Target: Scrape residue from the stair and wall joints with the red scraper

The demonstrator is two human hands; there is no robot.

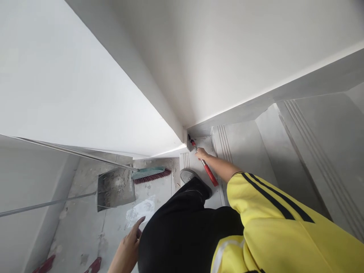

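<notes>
Right hand point(201, 153) gripping red-handled tool point(205, 165) on stair, left hand point(129, 242) loose, fingers spread, no legible writing

Matt white plastered wall point(85, 87), rough dusty concrete floor point(85, 227) — dull metal dustpan point(116, 188), glossy red tool handle point(209, 175).

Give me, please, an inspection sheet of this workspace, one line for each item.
Surface: grey concrete stair steps and a dusty landing floor.
Job's things: red-handled tool, its head at the corner where wall meets step.
Clutter: metal dustpan with debris; broom with red bristles beside it; red objects at the bottom edge.
Grips: right hand closed on the tool's handle; left hand open, holding nothing, beside the black trouser leg.
Cables: nothing seen.
Surroundings: white walls; grey shoe on the lowest step.
</notes>
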